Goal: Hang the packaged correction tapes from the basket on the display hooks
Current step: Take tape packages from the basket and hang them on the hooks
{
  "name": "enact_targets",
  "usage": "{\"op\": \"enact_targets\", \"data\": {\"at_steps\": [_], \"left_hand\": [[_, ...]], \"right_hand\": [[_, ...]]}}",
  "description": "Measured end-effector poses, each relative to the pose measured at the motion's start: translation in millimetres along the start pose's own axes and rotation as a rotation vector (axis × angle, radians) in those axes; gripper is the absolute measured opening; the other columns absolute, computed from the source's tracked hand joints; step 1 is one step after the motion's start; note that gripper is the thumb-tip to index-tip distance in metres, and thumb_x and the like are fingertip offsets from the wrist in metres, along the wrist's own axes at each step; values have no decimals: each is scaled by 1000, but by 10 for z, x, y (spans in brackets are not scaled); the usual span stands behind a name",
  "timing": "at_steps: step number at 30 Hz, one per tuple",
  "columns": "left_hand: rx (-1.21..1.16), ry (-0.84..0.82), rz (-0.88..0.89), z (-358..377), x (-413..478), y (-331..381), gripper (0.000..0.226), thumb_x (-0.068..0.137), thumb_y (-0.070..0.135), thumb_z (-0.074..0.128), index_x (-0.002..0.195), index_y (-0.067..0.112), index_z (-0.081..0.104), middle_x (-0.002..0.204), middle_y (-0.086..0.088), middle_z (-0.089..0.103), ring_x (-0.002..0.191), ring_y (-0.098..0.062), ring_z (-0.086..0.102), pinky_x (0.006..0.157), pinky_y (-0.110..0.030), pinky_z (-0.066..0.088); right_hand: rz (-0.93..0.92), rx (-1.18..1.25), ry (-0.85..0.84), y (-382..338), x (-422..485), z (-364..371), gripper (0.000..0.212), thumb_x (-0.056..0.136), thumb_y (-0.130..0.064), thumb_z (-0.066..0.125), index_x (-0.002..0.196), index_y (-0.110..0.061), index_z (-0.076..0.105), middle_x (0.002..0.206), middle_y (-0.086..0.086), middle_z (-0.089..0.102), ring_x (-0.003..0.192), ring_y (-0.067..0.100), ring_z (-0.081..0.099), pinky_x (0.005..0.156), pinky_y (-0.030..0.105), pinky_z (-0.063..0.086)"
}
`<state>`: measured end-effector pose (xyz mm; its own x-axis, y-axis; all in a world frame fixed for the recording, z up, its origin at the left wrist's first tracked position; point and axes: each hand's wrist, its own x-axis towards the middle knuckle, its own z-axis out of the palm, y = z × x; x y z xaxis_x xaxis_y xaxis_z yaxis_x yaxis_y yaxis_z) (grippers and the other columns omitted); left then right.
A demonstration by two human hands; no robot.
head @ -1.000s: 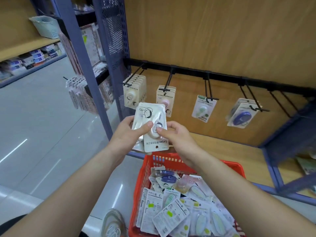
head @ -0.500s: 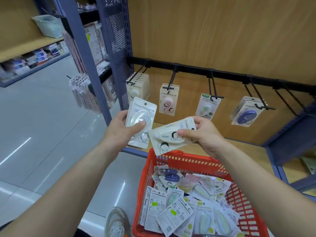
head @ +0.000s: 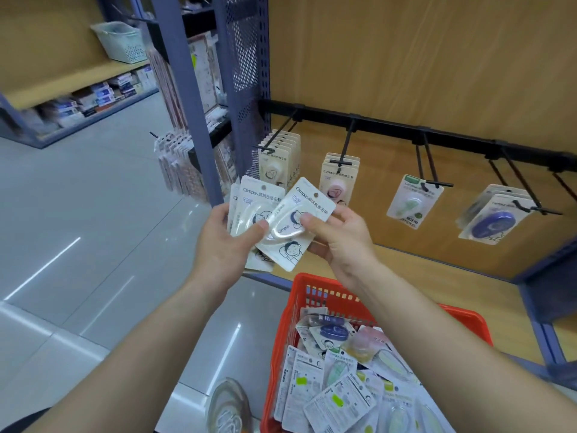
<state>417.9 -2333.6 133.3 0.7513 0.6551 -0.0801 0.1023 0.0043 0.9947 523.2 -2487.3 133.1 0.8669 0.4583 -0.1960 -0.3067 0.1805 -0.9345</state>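
Head view, left hand [head: 221, 245] grasping stacked packs [head: 253, 198], right hand [head: 346, 245] pinching front pack [head: 312, 198], both below hooks [head: 346, 145]

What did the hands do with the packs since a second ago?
The right hand pulled one pack away to the right, turned it upright, and has now brought it back left, overlapping the stack in the left hand. Both hands kept their hold, and nothing was let go. The basket and the hanging packs stayed as they were.
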Motion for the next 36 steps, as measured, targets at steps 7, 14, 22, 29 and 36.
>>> {"op": "enact_targets", "data": {"at_steps": [7,14,22,29,36], "left_hand": [[3,96,-34,-315,84,-43,42,86,22,81,123,27,62,110,7,73,91,-15,75,69,-37,62],[33,107,-55,-482,97,-91,31,85,21,81,108,32,63,102,9,74,86,-12,75,62,-30,58],[3,91,-66,-448,155,-84,33,86,18,81,113,25,64,97,7,75,77,-8,75,51,-17,53],[-18,75,-81,-339,162,-57,43,84,15,82,121,19,61,101,4,74,71,-3,73,47,-14,50],[7,41,-73,-203,127,-37,50,81,18,85,124,19,60,105,6,73,74,0,72,51,-13,50]], "right_hand": [[-38,-138,22,89,493,208,43,92,-4,71,131,-18,59,108,2,78,100,21,75,87,44,60],[-151,-471,108,158,1225,468,22,86,-21,81,102,-24,66,99,-6,75,92,12,72,81,33,58],[-210,-482,234,273,1565,593,24,86,-30,80,102,-21,64,92,-6,70,83,11,67,70,28,53],[-105,-706,270,250,1660,538,44,86,-47,77,112,-15,60,96,-6,64,88,16,63,77,32,49],[-62,-495,-1,260,714,309,14,102,-30,58,103,-18,66,96,1,72,84,18,67,69,28,53]]}}
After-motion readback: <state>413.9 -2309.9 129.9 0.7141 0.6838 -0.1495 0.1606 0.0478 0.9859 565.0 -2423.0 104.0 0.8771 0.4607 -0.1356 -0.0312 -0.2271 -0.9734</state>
